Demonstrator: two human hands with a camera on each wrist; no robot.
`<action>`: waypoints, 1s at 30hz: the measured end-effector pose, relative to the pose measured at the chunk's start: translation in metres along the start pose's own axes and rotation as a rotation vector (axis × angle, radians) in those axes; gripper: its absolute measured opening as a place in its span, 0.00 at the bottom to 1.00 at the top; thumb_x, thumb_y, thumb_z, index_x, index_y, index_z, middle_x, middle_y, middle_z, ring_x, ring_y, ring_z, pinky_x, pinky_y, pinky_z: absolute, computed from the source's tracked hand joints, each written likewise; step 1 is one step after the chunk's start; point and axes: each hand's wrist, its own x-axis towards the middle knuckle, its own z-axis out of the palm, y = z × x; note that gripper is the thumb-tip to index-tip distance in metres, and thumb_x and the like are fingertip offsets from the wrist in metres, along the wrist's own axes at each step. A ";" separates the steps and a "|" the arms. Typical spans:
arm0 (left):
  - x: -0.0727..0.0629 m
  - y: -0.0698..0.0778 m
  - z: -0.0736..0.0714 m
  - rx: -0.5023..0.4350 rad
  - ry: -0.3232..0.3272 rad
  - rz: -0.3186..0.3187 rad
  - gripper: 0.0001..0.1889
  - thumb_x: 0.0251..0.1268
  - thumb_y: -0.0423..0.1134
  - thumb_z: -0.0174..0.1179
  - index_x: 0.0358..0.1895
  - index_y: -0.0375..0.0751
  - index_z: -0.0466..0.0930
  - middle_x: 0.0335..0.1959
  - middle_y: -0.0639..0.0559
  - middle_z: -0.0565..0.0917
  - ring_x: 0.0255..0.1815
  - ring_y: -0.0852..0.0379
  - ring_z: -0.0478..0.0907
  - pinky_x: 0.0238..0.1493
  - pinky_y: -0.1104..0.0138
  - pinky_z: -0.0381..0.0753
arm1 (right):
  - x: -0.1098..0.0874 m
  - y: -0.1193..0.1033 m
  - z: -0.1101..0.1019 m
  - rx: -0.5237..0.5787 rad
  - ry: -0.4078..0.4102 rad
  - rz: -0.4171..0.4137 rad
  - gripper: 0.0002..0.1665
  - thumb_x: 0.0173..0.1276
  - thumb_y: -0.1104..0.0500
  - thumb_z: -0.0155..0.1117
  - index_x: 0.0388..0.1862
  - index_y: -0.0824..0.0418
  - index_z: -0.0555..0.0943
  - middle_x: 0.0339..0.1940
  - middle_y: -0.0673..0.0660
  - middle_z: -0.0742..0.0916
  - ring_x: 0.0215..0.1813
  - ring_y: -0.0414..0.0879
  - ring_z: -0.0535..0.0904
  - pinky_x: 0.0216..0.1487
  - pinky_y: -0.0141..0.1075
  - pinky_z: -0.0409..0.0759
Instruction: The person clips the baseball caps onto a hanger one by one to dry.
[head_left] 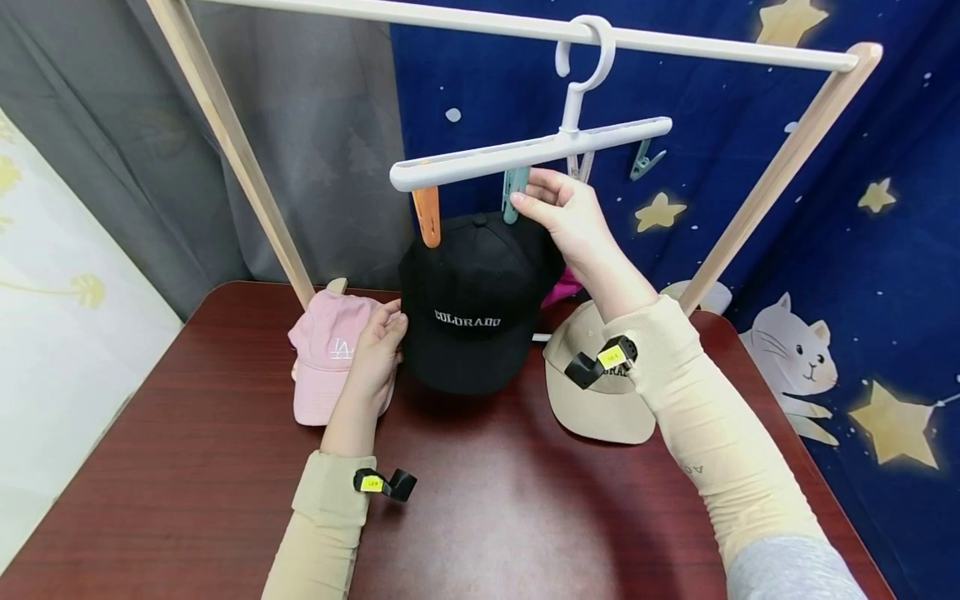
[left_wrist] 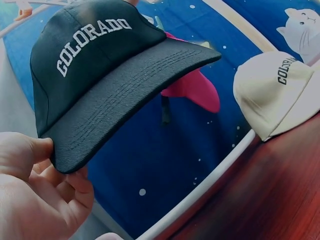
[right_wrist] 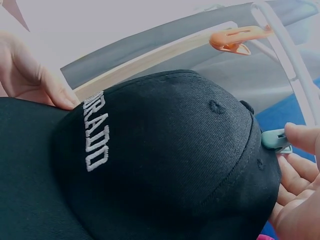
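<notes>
A black cap (head_left: pixel 472 279) lettered COLORADO hangs below a white hanger (head_left: pixel 480 164), its brim facing forward. My left hand (left_wrist: pixel 42 185) pinches the corner of the brim between thumb and fingers. Up at the hanger, my right hand (head_left: pixel 566 212) pinches a teal clothespin (head_left: pixel 514 196) with thumb and fingers. In the right wrist view this teal clothespin (right_wrist: pixel 274 140) lies right at the back edge of the black cap (right_wrist: pixel 170 150). An orange clothespin (head_left: pixel 427 217) hangs at the hanger's left end, apart from the cap in the right wrist view.
The hanger's hook circles a white rod (head_left: pixel 690 47) on a wooden stand. A pink cap (head_left: pixel 330 350) sits left on the brown table (head_left: pixel 465 500), and a beige cap (head_left: pixel 592 408) sits right. Something magenta (left_wrist: pixel 197 87) shows behind the black cap. Another teal clothespin (head_left: pixel 645 160) hangs at the hanger's right.
</notes>
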 end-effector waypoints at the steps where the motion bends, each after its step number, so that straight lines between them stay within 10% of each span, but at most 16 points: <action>1: 0.000 0.000 0.000 0.005 0.005 -0.008 0.13 0.77 0.36 0.45 0.59 0.44 0.67 0.41 0.59 0.81 0.37 0.63 0.77 0.34 0.70 0.77 | 0.000 0.000 0.000 0.000 0.004 0.003 0.23 0.66 0.69 0.62 0.59 0.70 0.75 0.42 0.55 0.84 0.47 0.42 0.78 0.51 0.29 0.72; 16: 0.004 -0.005 -0.005 0.065 0.047 -0.016 0.18 0.74 0.29 0.47 0.63 0.31 0.64 0.35 0.60 0.79 0.27 0.64 0.70 0.27 0.74 0.72 | -0.001 0.012 -0.003 -0.156 -0.011 -0.035 0.24 0.65 0.67 0.65 0.60 0.67 0.76 0.53 0.62 0.83 0.54 0.45 0.79 0.58 0.33 0.72; 30: 0.003 -0.008 -0.006 0.060 0.018 -0.025 0.21 0.74 0.27 0.45 0.67 0.27 0.62 0.44 0.52 0.76 0.38 0.59 0.75 0.39 0.70 0.77 | -0.007 0.025 -0.011 -0.339 -0.006 -0.139 0.24 0.64 0.66 0.66 0.60 0.65 0.77 0.55 0.60 0.82 0.57 0.46 0.77 0.59 0.33 0.71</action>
